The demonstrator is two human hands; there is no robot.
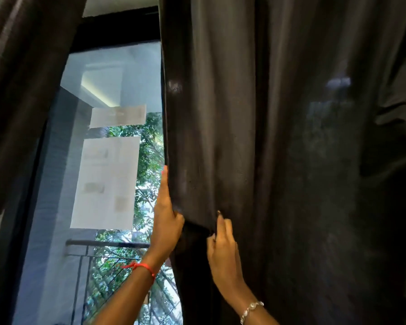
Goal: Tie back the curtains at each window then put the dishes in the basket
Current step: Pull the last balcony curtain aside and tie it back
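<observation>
A dark right curtain (279, 137) hangs in folds over the right half of the view, its left edge running down the middle. My left hand (166, 221), with a red thread at the wrist, grips that edge, thumb over the front of the cloth and a finger stretched up along it. Just to its right, my right hand (223, 249), wearing a silver bracelet, pinches a fold of the same curtain. A second dark curtain (21, 90) hangs at the far left. No dishes or basket are in view.
Between the curtains is the window glass (108, 160) in a black frame, with pale papers stuck on it. Outside are a balcony railing (108, 245), a building and green trees.
</observation>
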